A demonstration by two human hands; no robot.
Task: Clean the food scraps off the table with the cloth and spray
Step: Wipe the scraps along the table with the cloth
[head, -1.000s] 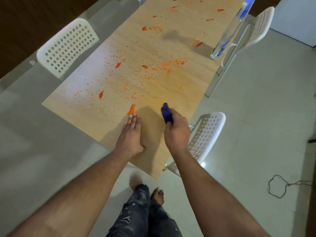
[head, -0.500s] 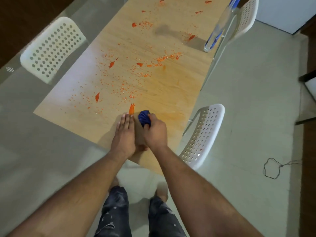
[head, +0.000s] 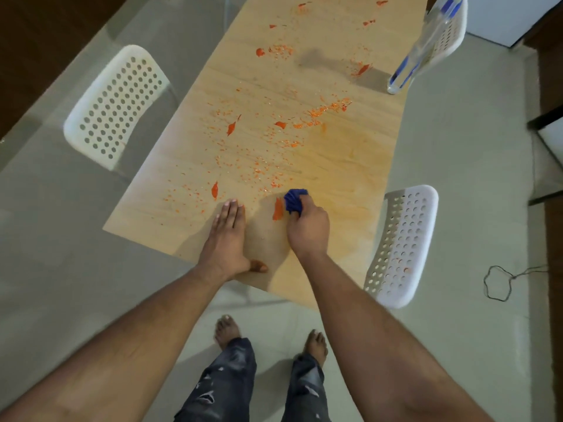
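The wooden table (head: 350, 184) was littered with orange scraps (head: 268, 166) across its middle and far end, with white chairs (head: 112, 108) on both sides and the spray bottle (head: 426, 47) standing untouched at the far right edge. The left hand (head: 227, 239) lay flat on the near end with fingers straight, having slid left, away from the right hand, in the last half second. The right hand (head: 307, 229) gripped the bunched blue cloth (head: 294, 201) tightly, now pressed just right of a large orange peel (head: 277, 208), so wiping had likely only begun.
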